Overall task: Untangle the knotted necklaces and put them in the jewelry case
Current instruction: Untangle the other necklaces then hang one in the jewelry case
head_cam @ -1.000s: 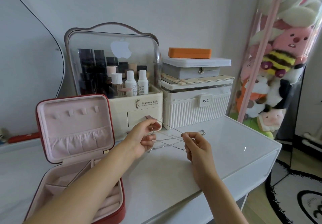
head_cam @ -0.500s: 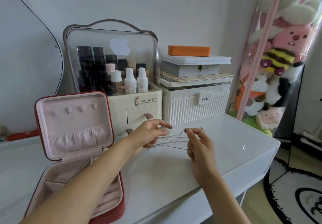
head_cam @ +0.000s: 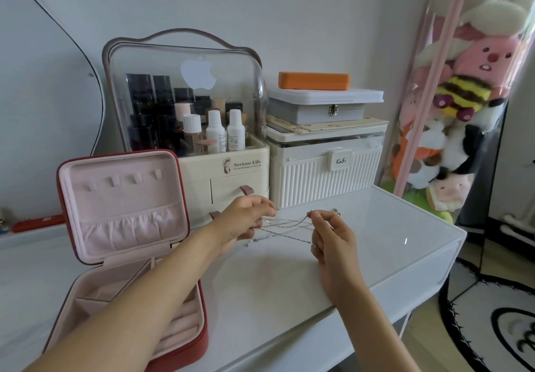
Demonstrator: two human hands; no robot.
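Thin silver necklaces (head_cam: 285, 228) are stretched crosswise in the air between my two hands, just above the white desk (head_cam: 289, 290). My left hand (head_cam: 246, 221) pinches their left ends, and a small pendant dangles below it. My right hand (head_cam: 330, 237) pinches the right ends, with a small ring-like charm sticking up above its fingers. The red jewelry case (head_cam: 124, 226) with pink lining stands open at the left, lid upright, under my left forearm.
A clear-lidded cosmetics organizer (head_cam: 188, 116) and a ribbed white storage box (head_cam: 327, 168) topped by a grey box and orange case (head_cam: 314, 80) line the wall behind my hands. A tube of plush toys (head_cam: 463, 96) stands at the right, past the desk edge.
My hands closed together half a second ago and have pulled apart again a little, stretching the chains. Both hands sit lower and closer to the desk than one second ago.
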